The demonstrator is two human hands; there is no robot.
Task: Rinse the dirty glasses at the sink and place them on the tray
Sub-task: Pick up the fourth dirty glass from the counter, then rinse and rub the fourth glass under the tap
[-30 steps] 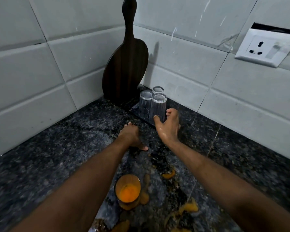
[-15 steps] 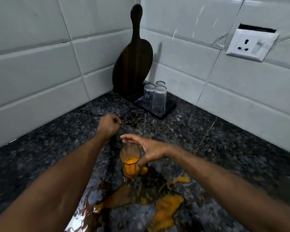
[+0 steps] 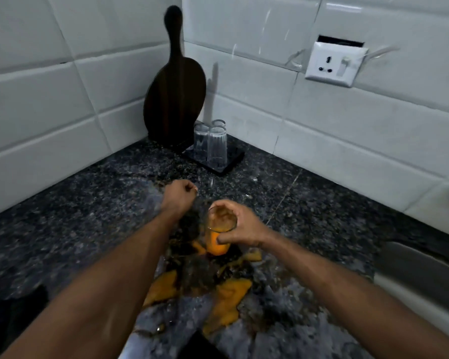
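- The dark speckled surface [image 3: 62,229] is carrying everything in view. A steel edge at its right margin is judged to be the sink [image 3: 420,275].
- A dark wooden board [image 3: 174,99] is leaning upright in the tiled corner.
- An orange spill [image 3: 226,304] is spreading over the surface beneath the arms and nearer the camera.
- The black tray [image 3: 235,161] is sitting just in front of the board. Three clear glasses [image 3: 217,146] are standing on it, clustered together and apparently mouth-down.
- The right grip [image 3: 241,225] is wrapping fingers and thumb round the dirty glass [image 3: 214,246], which is holding orange liquid above the spill. Whether its base is touching the surface cannot be told.
- The left grip [image 3: 179,195] is curling into a fist with nothing in it, just left of that glass.
- Judgement: the pick-up of a dirty glass is under way and rinsing is not yet begun.
- The next move is calling for a carry rightward to the sink, keeping the glass upright and firmly held, since its wall is likely slippery.
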